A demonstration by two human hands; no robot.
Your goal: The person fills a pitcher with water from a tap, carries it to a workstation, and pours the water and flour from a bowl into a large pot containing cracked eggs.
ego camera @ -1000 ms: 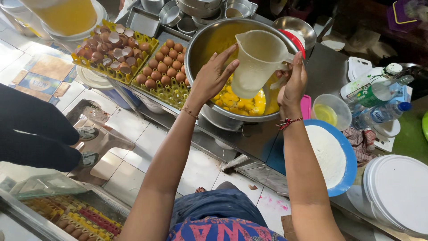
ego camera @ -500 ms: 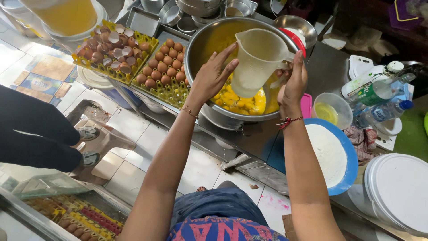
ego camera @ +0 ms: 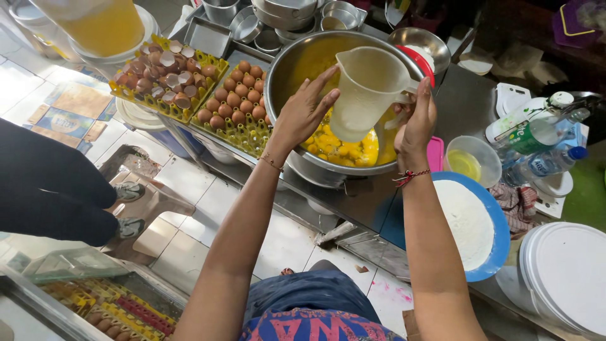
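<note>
Partly hidden: jug (ego camera: 366,95) base behind left hand (ego camera: 303,113) fingers.

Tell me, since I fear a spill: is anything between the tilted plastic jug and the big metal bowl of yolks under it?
Nothing visible. The jug, held by the right hand at its handle and steadied by the left hand on its side, hangs directly over the metal bowl, with only open air above the egg yolks.

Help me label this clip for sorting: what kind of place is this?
Probably a bakery or food-production kitchen. A jug is held over a big steel bowl of cracked eggs, beside a tray of brown eggs and stacked metal pans.
</note>
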